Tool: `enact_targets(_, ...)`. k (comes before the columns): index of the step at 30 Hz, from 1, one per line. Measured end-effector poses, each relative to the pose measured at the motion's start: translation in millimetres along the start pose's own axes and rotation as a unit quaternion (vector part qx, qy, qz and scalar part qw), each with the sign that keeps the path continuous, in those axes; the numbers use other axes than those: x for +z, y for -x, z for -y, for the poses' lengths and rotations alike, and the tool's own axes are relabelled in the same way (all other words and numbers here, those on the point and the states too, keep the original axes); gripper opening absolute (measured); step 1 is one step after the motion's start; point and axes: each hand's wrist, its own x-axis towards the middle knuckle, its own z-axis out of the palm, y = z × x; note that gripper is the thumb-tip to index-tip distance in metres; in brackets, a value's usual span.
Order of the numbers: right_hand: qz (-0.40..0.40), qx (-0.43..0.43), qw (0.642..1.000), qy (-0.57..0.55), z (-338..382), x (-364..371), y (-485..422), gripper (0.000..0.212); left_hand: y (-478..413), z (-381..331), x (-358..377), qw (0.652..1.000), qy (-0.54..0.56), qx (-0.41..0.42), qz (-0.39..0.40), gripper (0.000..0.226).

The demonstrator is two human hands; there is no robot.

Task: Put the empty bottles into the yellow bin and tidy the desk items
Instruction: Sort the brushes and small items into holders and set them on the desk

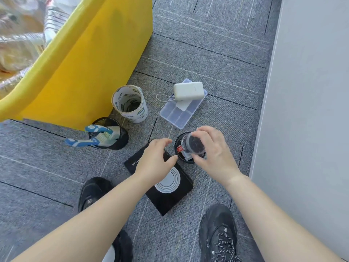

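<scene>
One head cam, wide-angle, looks fwd + steeply down at carpet [207, 53]; close range, wearer's shoes [219, 233] in frame.

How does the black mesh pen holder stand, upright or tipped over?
Upright: the black mesh pen holder has its round opening facing up, and blue-and-white items stick out over its rim.

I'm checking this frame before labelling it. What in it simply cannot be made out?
All in the head view:
Yellow bin: contents blurred and cut off by the left edge; bottles cannot be counted.
Black cup: the right hand and the jar it holds hide most of its contents.
Notebook: the left hand covers part of the cover lettering.
Mesh cup: the blue and white item is blurred.
</scene>
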Motion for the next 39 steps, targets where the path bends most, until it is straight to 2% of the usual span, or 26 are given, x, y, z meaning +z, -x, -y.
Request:
enact_targets(3, -0.014, 0.021, 0.999, -0.035, 2, -4, -1, 0.051, -8, -6, 5, 0.999, 0.006, -0.039, 0.017, 0.044)
enact_targets(6, -0.014, 0.013, 0.999, -0.034, 0, -7, 1, 0.050, -11, -16, 11, 0.998, 0.001, -0.059, -0.012, 0.037)
enact_targets(10, -0.025, -0.006, 0.999, -0.028, -2, -4, 7, 0.048, -13, -28, 19, 0.995, -0.077, -0.019, -0.056, 0.040)
enact_targets(14, -0.093, 0.045, 0.990, -0.095, 6, -12, 6, 0.045, -18, -31, 27, 0.988, -0.126, 0.000, -0.084, 0.031)
enact_targets(17, -0.123, 0.069, 0.985, -0.102, 3, -20, 1, 0.046, -21, -33, 29, 0.980, -0.167, 0.029, -0.102, 0.022)
enact_targets(20, -0.120, 0.071, 0.986, -0.090, 0, -21, 0, 0.049, -25, -32, 29, 0.968, -0.223, 0.055, -0.103, 0.019)
enact_targets(23, -0.112, 0.072, 0.988, -0.077, -3, -18, 2, 0.050, -27, -30, 31, 0.940, -0.279, 0.119, -0.154, 0.010)
enact_targets(29, -0.080, 0.021, 0.996, -0.044, 2, -14, 5, 0.052, -19, -20, 33, 0.911, -0.322, 0.158, -0.203, 0.016)
enact_targets(32, -0.068, -0.010, 0.997, -0.022, 1, -8, 6, 0.051, -19, -18, 31, 0.918, -0.311, 0.140, -0.200, 0.016)
enact_targets(34, -0.050, -0.021, 0.999, -0.009, -2, -3, 6, 0.052, -18, -16, 28, 0.937, -0.285, 0.102, -0.176, 0.012)
enact_targets(36, -0.028, -0.027, 0.999, 0.010, -5, 3, 8, 0.053, -17, -13, 25, 0.961, -0.238, 0.035, -0.137, 0.017)
enact_targets(39, -0.015, -0.020, 1.000, 0.015, -6, 10, 10, 0.058, -14, -11, 21, 0.981, -0.161, 0.011, -0.105, 0.017)
